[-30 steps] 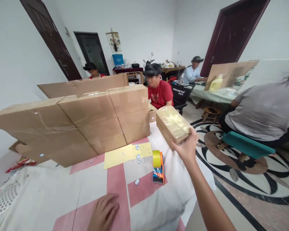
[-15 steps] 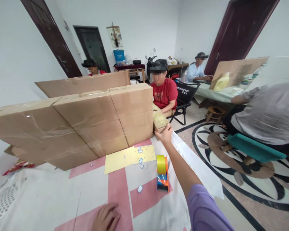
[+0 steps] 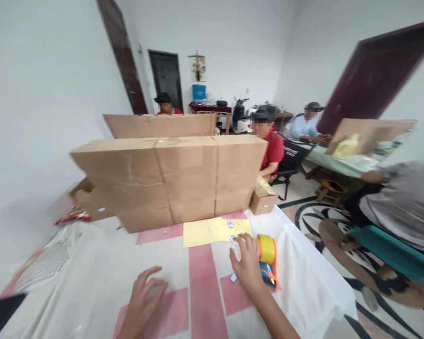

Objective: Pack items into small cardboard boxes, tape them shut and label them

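Note:
My right hand [image 3: 246, 262] lies on the white and pink tablecloth [image 3: 205, 301], fingers curled near small white stickers, right beside the orange tape dispenser with yellow tape [image 3: 267, 259]. My left hand [image 3: 145, 293] rests on the cloth at the lower middle, fingers spread and empty. The small taped box [image 3: 263, 196] sits at the far right table corner against the stacked cardboard boxes [image 3: 176, 176]. A yellow sheet [image 3: 212, 230] with stickers lies in front of the boxes.
Several people sit behind and to the right: one in a red shirt [image 3: 270, 143], one in grey on a teal stool [image 3: 399, 207]. The table's right edge drops to a patterned floor [image 3: 325, 226]. A white wall stands at left.
My right hand let go of the small taped box at the far corner and came back to the cloth beside the tape dispenser. The view swung left.

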Available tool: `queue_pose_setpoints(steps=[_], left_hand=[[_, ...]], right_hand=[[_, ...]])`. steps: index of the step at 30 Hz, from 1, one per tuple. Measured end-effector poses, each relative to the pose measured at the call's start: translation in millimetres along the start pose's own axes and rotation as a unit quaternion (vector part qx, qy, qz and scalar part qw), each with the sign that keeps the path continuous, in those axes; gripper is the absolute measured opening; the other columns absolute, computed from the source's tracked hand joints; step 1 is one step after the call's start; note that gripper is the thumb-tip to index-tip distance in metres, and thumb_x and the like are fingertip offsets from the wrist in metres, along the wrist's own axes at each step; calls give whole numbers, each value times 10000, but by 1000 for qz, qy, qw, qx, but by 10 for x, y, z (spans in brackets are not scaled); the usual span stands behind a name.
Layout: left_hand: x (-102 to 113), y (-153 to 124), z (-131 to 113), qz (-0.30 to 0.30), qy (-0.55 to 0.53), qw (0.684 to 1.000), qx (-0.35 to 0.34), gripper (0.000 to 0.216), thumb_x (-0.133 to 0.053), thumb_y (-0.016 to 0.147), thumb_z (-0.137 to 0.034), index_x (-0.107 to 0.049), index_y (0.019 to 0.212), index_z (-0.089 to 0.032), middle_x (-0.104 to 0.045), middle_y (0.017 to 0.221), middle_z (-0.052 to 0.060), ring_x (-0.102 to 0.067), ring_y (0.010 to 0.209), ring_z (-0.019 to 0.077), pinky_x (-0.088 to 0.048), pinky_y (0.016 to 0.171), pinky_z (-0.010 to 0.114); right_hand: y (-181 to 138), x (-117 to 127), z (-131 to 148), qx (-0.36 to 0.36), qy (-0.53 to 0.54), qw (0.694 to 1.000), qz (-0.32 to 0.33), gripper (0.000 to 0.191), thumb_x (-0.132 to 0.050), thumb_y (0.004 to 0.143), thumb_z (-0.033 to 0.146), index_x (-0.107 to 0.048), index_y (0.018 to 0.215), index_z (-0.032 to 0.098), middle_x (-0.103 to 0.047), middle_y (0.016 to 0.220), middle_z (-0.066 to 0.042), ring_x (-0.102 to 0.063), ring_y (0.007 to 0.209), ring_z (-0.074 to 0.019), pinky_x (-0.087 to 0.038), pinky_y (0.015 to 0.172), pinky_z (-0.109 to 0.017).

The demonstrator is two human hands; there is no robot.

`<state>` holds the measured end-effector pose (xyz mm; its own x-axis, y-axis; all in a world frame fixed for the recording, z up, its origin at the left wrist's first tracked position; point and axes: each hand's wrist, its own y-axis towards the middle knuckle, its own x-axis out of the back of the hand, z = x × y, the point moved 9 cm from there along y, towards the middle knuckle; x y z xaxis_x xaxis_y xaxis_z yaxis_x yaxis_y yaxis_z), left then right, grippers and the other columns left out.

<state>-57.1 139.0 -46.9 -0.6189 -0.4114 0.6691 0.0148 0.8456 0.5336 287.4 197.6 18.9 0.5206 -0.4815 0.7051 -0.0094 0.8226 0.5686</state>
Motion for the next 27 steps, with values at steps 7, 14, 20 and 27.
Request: queue_pose_setpoints(steps=[7, 14, 20, 27], left_hand=[[1197, 894, 1218, -135, 101, 975, 148, 192, -493, 944, -312, -641, 901, -197, -584, 1234, 127, -578, 1203, 251, -475, 1072, 448], [1780, 2237, 2312, -115, 172, 946, 247, 696, -562, 812, -148, -399, 1488, -167, -336, 1581, 204, -452, 1370, 362, -428, 1068, 509], [1953, 2968, 2509, -4, 208, 942, 265, 261, -550, 812, -152, -691, 1032, -157, -695, 1078, 178, -659, 1027, 333, -500, 877, 430], [2756, 2028, 1710, -158, 288, 923, 201, 274, -445, 913, -230, -608, 1124, -171, -572, 1379, 150, -609, 1143, 279, -496, 910, 373]], right_hand=[[-793, -1256, 1031, 171, 65, 956, 230, 359, -568, 861, 199, -640, 1200, 290, -653, 1203, -118, -609, 1093, -371, -506, 914, -601], [-929, -1467, 921, 215, -9, 947, 238, 539, -566, 910, 282, -522, 1443, 354, -620, 1395, -82, -588, 1223, -379, -487, 988, -595], [-910, -1473, 926, 268, -23, 943, 194, 502, -610, 889, 296, -574, 1390, 282, -650, 1355, -102, -619, 1167, -355, -503, 953, -518], [-925, -1543, 737, 237, 56, 956, 167, 409, -607, 884, 267, -625, 1292, 269, -674, 1288, -105, -647, 1118, -340, -537, 921, -489]])
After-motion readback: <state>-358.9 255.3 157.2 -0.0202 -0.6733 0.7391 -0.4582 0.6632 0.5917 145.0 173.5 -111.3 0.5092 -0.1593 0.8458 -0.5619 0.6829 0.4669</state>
